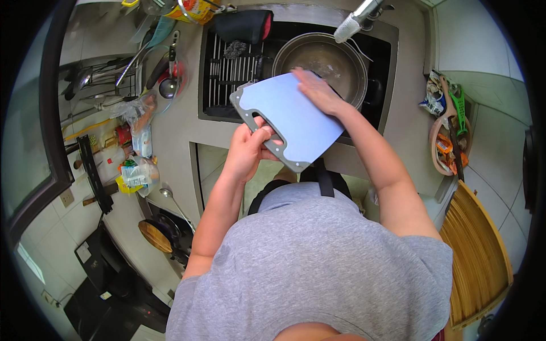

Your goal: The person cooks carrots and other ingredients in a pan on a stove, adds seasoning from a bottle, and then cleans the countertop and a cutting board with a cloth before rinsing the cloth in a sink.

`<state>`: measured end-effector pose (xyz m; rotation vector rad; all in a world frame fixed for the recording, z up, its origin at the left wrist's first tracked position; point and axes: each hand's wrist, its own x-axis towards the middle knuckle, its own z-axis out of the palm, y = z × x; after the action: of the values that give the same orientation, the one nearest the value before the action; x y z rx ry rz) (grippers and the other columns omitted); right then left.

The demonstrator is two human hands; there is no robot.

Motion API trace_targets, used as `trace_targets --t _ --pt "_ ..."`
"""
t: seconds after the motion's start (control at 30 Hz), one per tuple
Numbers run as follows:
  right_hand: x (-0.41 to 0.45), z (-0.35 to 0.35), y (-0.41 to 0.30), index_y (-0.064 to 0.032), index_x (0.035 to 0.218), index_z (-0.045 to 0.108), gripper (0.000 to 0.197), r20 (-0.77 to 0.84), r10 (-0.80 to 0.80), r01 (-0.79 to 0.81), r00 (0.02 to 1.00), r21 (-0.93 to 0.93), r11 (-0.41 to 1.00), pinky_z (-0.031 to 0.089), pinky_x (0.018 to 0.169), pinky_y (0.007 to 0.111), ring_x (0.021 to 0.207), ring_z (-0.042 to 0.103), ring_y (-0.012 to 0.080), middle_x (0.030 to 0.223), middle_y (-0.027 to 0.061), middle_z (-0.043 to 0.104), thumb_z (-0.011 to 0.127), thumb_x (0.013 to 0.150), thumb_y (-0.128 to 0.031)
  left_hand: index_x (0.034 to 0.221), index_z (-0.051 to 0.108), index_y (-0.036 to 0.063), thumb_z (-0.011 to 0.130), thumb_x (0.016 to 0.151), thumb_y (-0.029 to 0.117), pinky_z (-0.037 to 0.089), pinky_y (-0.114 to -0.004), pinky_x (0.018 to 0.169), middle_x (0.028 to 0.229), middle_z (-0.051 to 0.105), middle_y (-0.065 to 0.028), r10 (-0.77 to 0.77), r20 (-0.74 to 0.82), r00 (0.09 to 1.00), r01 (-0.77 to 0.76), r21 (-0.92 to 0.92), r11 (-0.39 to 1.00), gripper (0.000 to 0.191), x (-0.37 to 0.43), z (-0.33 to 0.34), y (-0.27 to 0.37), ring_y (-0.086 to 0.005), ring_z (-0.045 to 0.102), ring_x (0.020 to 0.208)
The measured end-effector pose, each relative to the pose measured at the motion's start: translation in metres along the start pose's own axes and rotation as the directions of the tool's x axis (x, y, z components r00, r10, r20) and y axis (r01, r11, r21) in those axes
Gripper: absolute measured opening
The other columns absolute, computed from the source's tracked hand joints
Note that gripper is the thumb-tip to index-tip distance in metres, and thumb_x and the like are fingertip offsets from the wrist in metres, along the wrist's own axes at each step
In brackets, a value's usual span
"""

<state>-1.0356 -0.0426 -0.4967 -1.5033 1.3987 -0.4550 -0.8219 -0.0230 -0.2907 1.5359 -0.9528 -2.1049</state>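
Observation:
My left hand grips a cutting board by its grey handle, with the fingers through the slot. The board has a pale blue face and a grey end with small rivets. It is tilted over the near side of the sink. Flat against the board's far right part lies my right hand, its fingers slightly blurred. A large round metal basin with water in it stands in the sink, partly hidden by the board and my right hand.
A faucet reaches over the basin. A rack in the sink's left part holds a steel scrubber and a dark cloth item. Ladles and bags crowd the left counter. A pink basket sits right.

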Motion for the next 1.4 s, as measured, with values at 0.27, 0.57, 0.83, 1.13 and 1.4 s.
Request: trace_targets --t 0.27,0.57,0.83,1.13,1.4 --pt "0.019 -0.031 0.069 -0.0061 0.131 0.058 0.054 -0.456 0.081 -0.136 0.886 -0.09 0.987 0.044 0.103 0.044 0.12 0.056 0.0366 0.125 0.0198 0.061 0.07 0.081 -0.023 0.126 0.055 -0.0019 0.049 0.093 0.01 0.06 -0.029 0.065 0.111 0.066 -0.0079 0.052 -0.149 0.987 -0.047 0.041 0.998 0.036 -0.05 -0.034 0.012 -0.0106 0.066 0.086" --pt "0.096 -0.048 -0.021 -0.0074 0.128 0.059 0.048 -0.405 -0.098 -0.028 0.909 -0.294 0.955 0.049 0.098 0.042 0.115 0.06 0.0352 0.124 0.018 0.063 0.067 0.081 -0.01 0.127 0.054 -0.0013 0.048 0.096 0.011 0.06 -0.031 0.066 0.104 0.06 -0.0024 0.091 -0.19 0.977 -0.088 0.024 0.996 0.034 -0.082 -0.06 -0.007 -0.0123 0.063 0.087" --pt "0.146 -0.048 -0.033 -0.0068 0.132 0.059 0.044 -0.209 0.104 -0.032 0.972 0.323 0.946 0.054 0.082 0.03 0.093 0.068 0.0187 0.116 0.0118 0.069 0.066 0.089 -0.013 0.11 0.058 0.0024 0.049 0.096 0.01 0.053 -0.026 0.068 0.097 0.056 0.0019 0.197 -0.122 0.973 -0.203 -0.042 0.978 0.018 -0.087 -0.08 -0.034 -0.0093 0.061 0.086" --pt "0.027 -0.058 0.033 -0.0031 0.136 0.053 0.046 -0.021 0.434 -0.394 0.901 0.384 0.835 0.054 0.08 0.03 0.092 0.066 0.0169 0.118 0.0074 0.063 0.064 0.097 -0.023 0.095 0.057 -0.0055 0.053 0.086 0.008 0.053 -0.035 0.055 0.074 0.063 -0.0145 0.377 -0.006 0.926 -0.367 0.213 0.905 0.016 -0.055 -0.059 -0.029 -0.0204 0.065 0.061" --pt "0.046 -0.061 0.0 -0.0074 0.136 0.055 0.042 -0.176 0.339 -0.287 0.924 0.266 0.92 0.055 0.076 0.027 0.093 0.069 0.0161 0.108 0.0051 0.067 0.063 0.096 -0.019 0.101 0.059 -0.0053 0.051 0.089 0.007 0.054 -0.033 0.052 0.074 0.063 -0.0112 0.317 -0.023 0.948 -0.314 0.087 0.946 0.019 -0.08 -0.078 -0.035 -0.0169 0.064 0.059"
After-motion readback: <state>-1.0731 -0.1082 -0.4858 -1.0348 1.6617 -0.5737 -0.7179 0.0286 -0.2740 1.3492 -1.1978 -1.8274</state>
